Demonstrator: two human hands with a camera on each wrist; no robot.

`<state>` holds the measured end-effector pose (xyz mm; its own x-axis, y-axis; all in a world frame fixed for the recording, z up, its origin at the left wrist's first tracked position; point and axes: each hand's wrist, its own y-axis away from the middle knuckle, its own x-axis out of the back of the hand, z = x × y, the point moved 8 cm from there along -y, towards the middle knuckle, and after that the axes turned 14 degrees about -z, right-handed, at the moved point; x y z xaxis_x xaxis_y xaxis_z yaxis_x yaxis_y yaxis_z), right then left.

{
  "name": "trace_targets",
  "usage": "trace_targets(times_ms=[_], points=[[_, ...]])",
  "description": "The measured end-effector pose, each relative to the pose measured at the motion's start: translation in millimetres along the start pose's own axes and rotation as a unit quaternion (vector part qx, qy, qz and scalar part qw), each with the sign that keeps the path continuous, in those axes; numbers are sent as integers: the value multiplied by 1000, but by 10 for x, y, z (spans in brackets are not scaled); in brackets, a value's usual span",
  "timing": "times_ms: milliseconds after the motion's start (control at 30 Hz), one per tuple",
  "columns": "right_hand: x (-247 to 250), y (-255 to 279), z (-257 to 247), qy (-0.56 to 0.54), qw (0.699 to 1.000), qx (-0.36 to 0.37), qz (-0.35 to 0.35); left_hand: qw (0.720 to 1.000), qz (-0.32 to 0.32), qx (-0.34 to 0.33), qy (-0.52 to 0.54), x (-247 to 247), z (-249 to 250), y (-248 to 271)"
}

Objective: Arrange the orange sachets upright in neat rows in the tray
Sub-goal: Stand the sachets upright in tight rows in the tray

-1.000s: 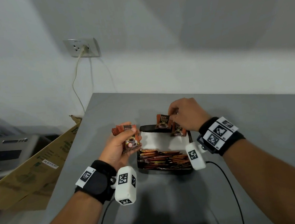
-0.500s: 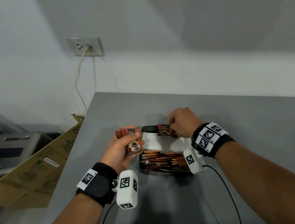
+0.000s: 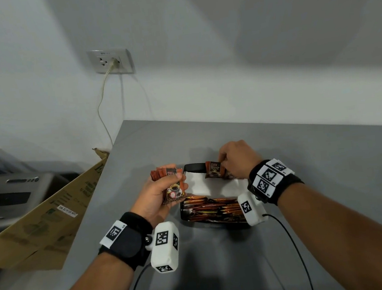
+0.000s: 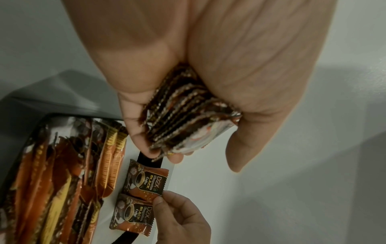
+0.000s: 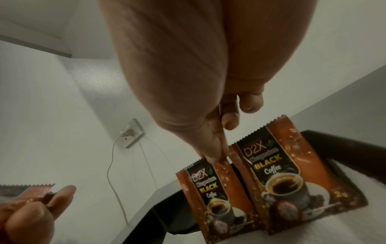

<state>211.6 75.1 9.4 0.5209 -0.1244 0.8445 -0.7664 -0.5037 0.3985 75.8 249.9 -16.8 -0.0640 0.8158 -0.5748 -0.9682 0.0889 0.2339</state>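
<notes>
Head view: right hand (image 3: 237, 159) lowered sachet (image 3: 214, 169).

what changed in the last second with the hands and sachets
The right hand lowered its pinched sachet to stand at the tray's far wall beside another sachet. The left hand still grips its stack of sachets; the near row is unchanged.

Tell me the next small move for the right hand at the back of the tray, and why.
Probably let go of the sachet and reach for another from the stack gripped by the left hand. The right hand pinches its top edge; it already stands beside a second sachet against the tray back wall.
</notes>
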Motion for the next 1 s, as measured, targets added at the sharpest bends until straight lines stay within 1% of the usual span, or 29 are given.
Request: trace_targets(times_ms=[267, 433, 533, 600, 667, 733, 767, 867, 933, 1000], points=[[10, 15, 28, 6, 1000, -1, 23, 1000, 4, 10, 8, 37, -33, 16], [155, 165, 26, -46, 998, 9, 43, 1000, -2, 23, 12, 8, -50, 13], [352, 351, -142, -97, 993, 46, 55, 1000, -17, 23, 7, -88, -23, 10], [436, 478, -370, -132, 986, 93, 38, 999, -31, 18, 8, -198, 16, -6], [415, 567, -608, -166, 977, 134, -16, 998, -48, 12, 23, -322, 52, -32], [350, 617, -775, -189, 967, 159, -54, 997, -60, 10, 38, -412, 68, -58], [333, 631, -813, -203, 964, 163, -54, 997, -60, 7, 41, -440, 74, -69], [355, 643, -821, -237, 959, 154, -30, 997, -62, -15, 34, -472, 115, -74], [412, 624, -804, -215, 966, 145, -12, 999, -48, -20, 16, -440, 136, -67], [517, 577, -743, -185, 975, 124, 22, 1000, -16, -25, 1, -328, 173, -52]])
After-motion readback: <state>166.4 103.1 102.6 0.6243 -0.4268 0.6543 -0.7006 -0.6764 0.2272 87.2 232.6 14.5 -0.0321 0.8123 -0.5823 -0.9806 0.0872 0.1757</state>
